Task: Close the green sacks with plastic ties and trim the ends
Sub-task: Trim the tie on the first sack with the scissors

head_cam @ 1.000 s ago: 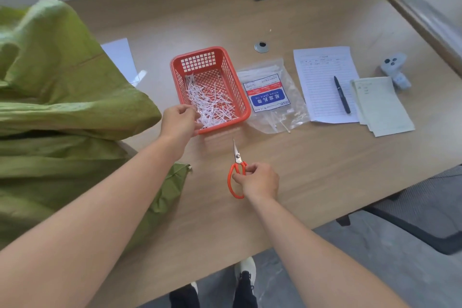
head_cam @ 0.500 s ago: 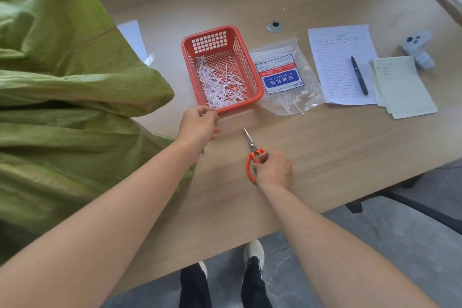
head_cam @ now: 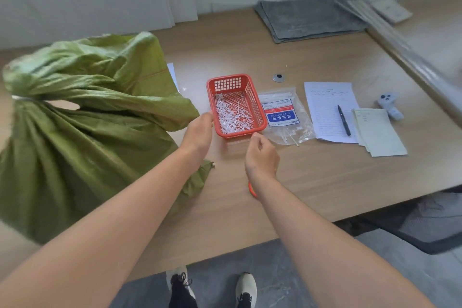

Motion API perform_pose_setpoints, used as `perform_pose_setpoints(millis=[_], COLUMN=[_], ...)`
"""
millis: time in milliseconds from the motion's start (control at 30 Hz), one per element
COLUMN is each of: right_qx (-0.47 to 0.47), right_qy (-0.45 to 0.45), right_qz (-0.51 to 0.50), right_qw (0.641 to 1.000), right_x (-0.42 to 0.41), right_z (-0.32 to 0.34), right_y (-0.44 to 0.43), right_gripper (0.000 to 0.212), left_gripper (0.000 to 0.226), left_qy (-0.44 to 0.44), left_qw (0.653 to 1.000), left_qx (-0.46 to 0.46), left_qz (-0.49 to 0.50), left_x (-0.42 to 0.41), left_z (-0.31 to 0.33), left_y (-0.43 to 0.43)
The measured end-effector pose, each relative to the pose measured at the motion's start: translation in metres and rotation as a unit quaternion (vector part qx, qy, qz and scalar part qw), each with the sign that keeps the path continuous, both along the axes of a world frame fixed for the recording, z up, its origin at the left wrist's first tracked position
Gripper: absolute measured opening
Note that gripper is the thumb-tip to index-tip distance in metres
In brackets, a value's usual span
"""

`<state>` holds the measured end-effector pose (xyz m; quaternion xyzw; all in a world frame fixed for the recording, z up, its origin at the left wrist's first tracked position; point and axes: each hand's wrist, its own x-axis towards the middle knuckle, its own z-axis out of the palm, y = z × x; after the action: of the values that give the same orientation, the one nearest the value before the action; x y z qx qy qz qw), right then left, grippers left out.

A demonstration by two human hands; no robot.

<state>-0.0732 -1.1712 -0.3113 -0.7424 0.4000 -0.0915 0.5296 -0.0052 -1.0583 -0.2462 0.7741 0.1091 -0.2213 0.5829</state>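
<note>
Reading near to far; pair of shoes (head_cam: 246, 286) on grey floor, then both bare forearms reaching out over the light wood-grain tabletop (head_cam: 325, 177).

Thin orange curved sliver (head_cam: 252, 189) shows flat on the top under the right wrist; we take it for a scissors handle; the rest is hidden.

Right hand (head_cam: 262, 155) hovers just short of the red perforated plastic basket (head_cam: 258, 107); fingers loosely curled, thumb near forefinger, nothing visible in it.

Left hand (head_cam: 200, 130) sits at the basket's near-left corner, fingertips by its left wall; it's blurred, so we can't tell if it grips the rim or only touches it.

The basket holds a heap of short white plastic offcuts (head_cam: 232, 115).

Key relation: the clear plastic bag of nylon ties with blue-and-red label (head_cam: 282, 115) lies just beside the basket's right wall, ahead and right of the right hand; the bag's long axis runs near-to-far; the ties inside are too faint to give an axis. The right hand is nearer, so we'd send it for the next tie.

Big green woven sack (head_cam: 87, 137) slumps across the table's left end; its neck is bunched by a white tie (head_cam: 23, 99) at far left, with the mouth flaring above; we judge it closed; the tail is too small to tell if trimmed.

Right side: lined white paper sheet (head_cam: 330, 100) with a black pen (head_cam: 343, 120) on it; pale notepad (head_cam: 380, 135); small grey controller (head_cam: 390, 106).

Behind: round metal grommet (head_cam: 279, 77); folded grey cloth (head_cam: 307, 17); white wall panels.
</note>
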Motion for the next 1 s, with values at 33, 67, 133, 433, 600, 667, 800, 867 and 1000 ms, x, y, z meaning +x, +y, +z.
perform_pose_setpoints(millis=[33,67,133,433,600,667,800,867,1000], right_qx=[0.006,0.01,0.013,0.018,0.043,0.043,0.04,0.048,0.06], right_qy=[-0.011,-0.026,-0.051,-0.134,-0.151,-0.149,-0.134,-0.139,-0.13], right_qz=[0.005,0.008,0.017,0.082,0.136,0.164,0.194,0.197,0.203], right_qw=[1.0,1.0,0.998,0.987,0.978,0.974,0.971,0.969,0.969], right_x=[0.001,0.001,0.003,0.024,0.03,0.032,0.036,0.042,0.05], right_z=[0.014,0.027,0.053,0.132,0.163,0.172,0.182,0.182,0.181], right_y=[0.003,0.005,0.011,0.061,0.107,0.126,0.165,0.183,0.22], right_gripper=[0.036,0.038,0.041,0.047,0.045,0.049,0.055,0.051,0.047], left_gripper=[0.034,0.036,0.044,0.041,0.052,0.052,0.045,0.041,0.041], left_qy=[-0.009,-0.018,-0.034,-0.121,-0.129,-0.137,-0.152,-0.158,-0.161], left_qw=[1.0,1.0,0.999,0.989,0.983,0.979,0.971,0.965,0.962], left_qx=[-0.009,-0.015,-0.014,-0.032,-0.037,-0.035,-0.039,-0.047,-0.042], left_qz=[0.003,0.005,0.019,0.078,0.128,0.144,0.182,0.202,0.215], left_x=[-0.003,-0.007,-0.009,-0.023,-0.031,-0.029,-0.023,-0.019,-0.009], left_z=[0.01,0.021,0.04,0.114,0.146,0.153,0.163,0.165,0.167], left_y=[0.004,0.008,0.017,0.076,0.121,0.141,0.178,0.196,0.234])
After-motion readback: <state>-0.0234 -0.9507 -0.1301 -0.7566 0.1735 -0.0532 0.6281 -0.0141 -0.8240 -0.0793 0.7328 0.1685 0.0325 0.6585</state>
